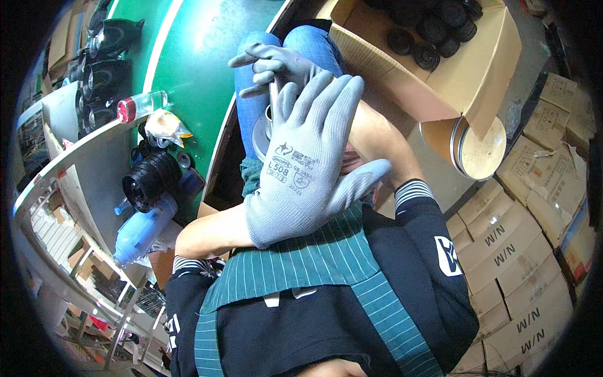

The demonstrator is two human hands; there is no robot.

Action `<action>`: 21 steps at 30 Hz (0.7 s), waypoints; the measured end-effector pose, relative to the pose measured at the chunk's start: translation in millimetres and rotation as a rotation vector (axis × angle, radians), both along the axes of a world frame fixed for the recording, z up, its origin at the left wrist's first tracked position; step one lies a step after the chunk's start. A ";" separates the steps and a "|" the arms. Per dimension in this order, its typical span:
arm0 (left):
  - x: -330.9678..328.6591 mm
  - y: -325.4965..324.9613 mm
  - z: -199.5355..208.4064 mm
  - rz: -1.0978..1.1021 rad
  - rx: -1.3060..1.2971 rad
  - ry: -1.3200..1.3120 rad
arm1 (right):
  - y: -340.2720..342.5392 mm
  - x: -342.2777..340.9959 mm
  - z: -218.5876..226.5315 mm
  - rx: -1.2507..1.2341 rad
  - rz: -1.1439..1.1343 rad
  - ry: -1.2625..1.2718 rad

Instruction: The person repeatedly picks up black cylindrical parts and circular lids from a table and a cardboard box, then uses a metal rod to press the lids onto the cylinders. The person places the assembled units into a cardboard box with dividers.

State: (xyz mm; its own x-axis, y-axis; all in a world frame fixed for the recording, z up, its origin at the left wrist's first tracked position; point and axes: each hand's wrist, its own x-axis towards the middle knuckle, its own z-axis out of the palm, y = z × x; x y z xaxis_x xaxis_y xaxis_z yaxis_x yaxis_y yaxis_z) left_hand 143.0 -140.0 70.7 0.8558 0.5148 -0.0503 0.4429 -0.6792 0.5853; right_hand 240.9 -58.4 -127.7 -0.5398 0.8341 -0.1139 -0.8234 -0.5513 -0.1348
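Green counter (195, 56): runs along the person's left in a crowded workroom, its near edge bending with the lens.
Cardboard stack (502, 270): closed boxes fill the right side.
Open carton (383, 63): stands beyond the right arm, black round parts (433, 31) piled inside.
Lap (320, 47): the person's denim-clad legs, beneath the hands.
Left hand (308, 151): grey-gloved, its back to the camera, fingers straight and slightly spread, nothing visible in them.
Right hand (289, 66): also gloved, farther out, fingers pointing left and bent over a metal stem (274, 97); whether they grip it or merely rest there cannot be told.
Metal piece (259, 135): a grey disc-like form over the lap, just left of the left hand's back; the stem's long axis runs outward, away from the body, up to the right hand's fingers, which are the nearer to its far end.
Hidden: the left palm, the right thumb and the disc's right side. Whether stem and disc are joined, or the left hand touches either, is unclear.
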 end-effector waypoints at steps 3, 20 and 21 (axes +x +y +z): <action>-10.6 10.0 -1.6 0.043 0.051 -0.011 | -2.7 3.7 -14.3 -0.102 -0.018 0.127; -84.4 68.8 -48.1 0.321 -0.275 -0.122 | -83.7 25.3 33.1 0.056 -0.546 -0.234; -86.1 71.7 -56.1 0.399 -0.361 -0.174 | -86.3 22.4 33.6 0.114 -0.561 -0.190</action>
State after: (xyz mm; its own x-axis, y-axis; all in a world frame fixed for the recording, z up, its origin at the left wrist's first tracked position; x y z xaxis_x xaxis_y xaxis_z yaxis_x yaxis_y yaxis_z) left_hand 56.9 -68.3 14.6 0.6102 0.7762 -0.1587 0.5001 -0.2220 0.8370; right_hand 263.3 -144.6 -94.1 0.0068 0.9983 -0.0583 -0.9402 -0.0135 -0.3405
